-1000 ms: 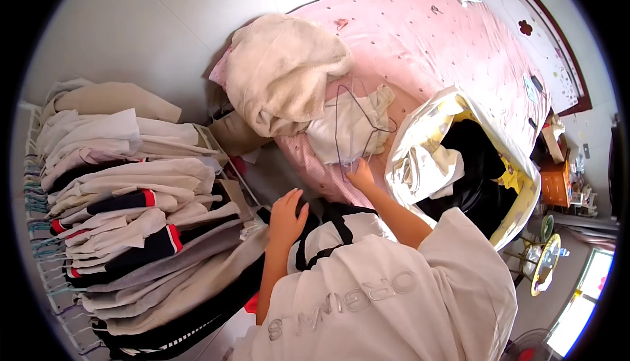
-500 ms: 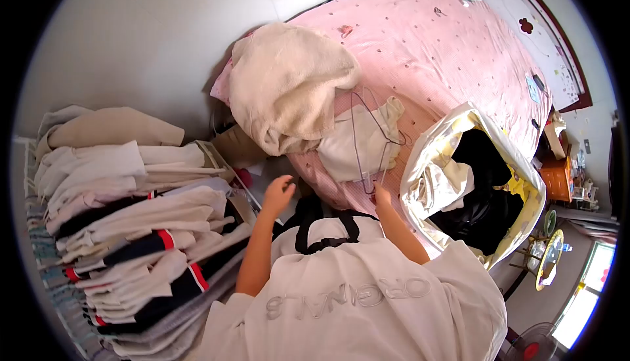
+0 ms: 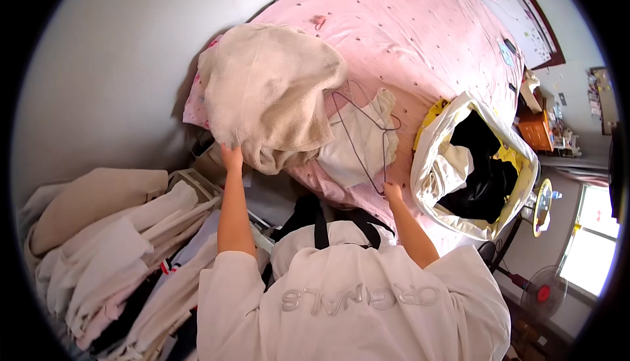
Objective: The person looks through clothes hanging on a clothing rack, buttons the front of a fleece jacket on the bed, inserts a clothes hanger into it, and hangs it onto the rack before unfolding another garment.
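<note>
My left hand (image 3: 231, 156) is at the lower left edge of a fluffy beige blanket (image 3: 269, 85); its fingers are partly hidden against the cloth. My right hand (image 3: 392, 192) is closed on the lower end of a thin dark wire hanger (image 3: 357, 139). Beneath the hanger, a white garment (image 3: 354, 157) lies on the pink bed sheet (image 3: 394, 39). Right of my right hand stands a fabric basket (image 3: 426, 190) with a yellow-patterned lining, holding black clothes (image 3: 485, 193) and a white cloth (image 3: 447, 167).
Many garments (image 3: 98, 256) hang on a rack at the lower left. An orange-brown cabinet (image 3: 535, 131) stands at the right, with a fan (image 3: 543, 292) below it near a bright window (image 3: 594, 239). A small pink item (image 3: 318, 21) lies on the bed.
My left hand has moved from near my body up and left to the beige blanket. My right hand keeps the hanger, which has moved slightly. The view has turned, shifting the clothes rack lower.
</note>
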A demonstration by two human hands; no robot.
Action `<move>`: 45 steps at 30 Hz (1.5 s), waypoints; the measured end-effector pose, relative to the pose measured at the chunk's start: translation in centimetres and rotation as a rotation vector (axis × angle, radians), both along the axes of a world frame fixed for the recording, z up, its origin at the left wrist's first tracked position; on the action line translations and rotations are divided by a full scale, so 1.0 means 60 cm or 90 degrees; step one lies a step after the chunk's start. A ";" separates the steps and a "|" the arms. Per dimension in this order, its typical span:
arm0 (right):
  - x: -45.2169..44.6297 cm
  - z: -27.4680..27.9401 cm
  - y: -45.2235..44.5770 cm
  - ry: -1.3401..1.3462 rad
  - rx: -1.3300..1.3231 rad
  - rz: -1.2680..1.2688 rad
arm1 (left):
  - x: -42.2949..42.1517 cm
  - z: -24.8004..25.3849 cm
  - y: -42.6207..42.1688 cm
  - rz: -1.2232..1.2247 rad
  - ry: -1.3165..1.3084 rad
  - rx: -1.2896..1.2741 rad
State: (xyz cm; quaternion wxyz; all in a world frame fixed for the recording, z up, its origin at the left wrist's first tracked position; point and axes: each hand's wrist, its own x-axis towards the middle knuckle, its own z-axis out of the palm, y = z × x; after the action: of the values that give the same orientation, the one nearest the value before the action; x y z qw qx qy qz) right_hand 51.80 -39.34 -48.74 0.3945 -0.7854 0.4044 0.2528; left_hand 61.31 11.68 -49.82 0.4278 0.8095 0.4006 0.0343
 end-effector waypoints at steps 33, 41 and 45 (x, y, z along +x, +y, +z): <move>0.158 0.299 0.158 -0.651 -0.233 -0.010 | 0.113 0.033 0.036 0.014 -0.170 0.178; 0.134 0.316 0.162 -0.696 -0.156 -0.039 | 0.128 0.193 -0.208 -0.170 -0.357 0.182; 0.122 0.314 0.147 -0.734 -0.057 -0.093 | 0.091 0.185 -0.356 -0.564 -0.363 0.335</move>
State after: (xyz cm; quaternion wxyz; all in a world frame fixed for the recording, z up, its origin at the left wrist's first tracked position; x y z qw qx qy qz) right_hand 59.10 -30.51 -29.90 0.5338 -0.7823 0.1875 -0.2606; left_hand 66.76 -9.70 -38.75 0.2771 0.9375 -0.1285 0.1665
